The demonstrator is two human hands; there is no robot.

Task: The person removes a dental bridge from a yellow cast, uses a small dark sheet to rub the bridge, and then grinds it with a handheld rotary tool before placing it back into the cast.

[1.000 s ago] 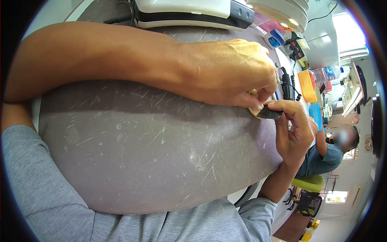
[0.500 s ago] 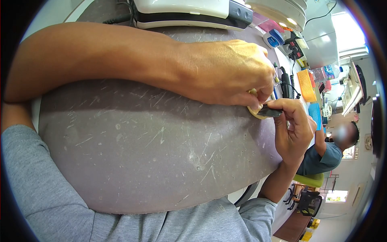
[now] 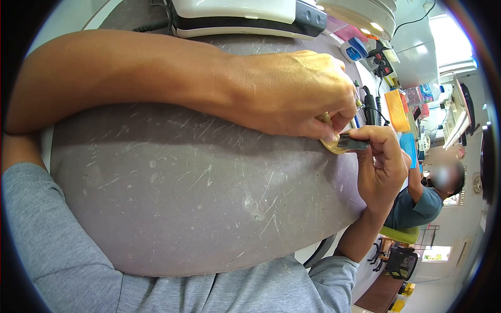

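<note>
My left hand (image 3: 308,99) reaches across from the left, fingers pinched on a small cream curved piece (image 3: 334,148) with rounded lumps along it. Its fingers cover much of that piece. At the right, my right hand (image 3: 383,167) grips a dark, flat-looking object (image 3: 353,142) between thumb and fingers. The tip of the dark object meets or overlaps the right side of the cream piece; exact contact is hard to tell. Both hands are over the right part of the scratched grey tabletop (image 3: 198,193).
A white and black device (image 3: 240,18) stands at the back. Beyond the hands are a blue-lidded jar (image 3: 354,49), a black handpiece (image 3: 370,108), an orange basket (image 3: 397,111) and a blue basket (image 3: 408,149). A masked person (image 3: 417,206) sits at the far right.
The dark object and my right fingertips have shifted very slightly, up and to the right. My left hand has barely moved and keeps its hold on the cream piece.
</note>
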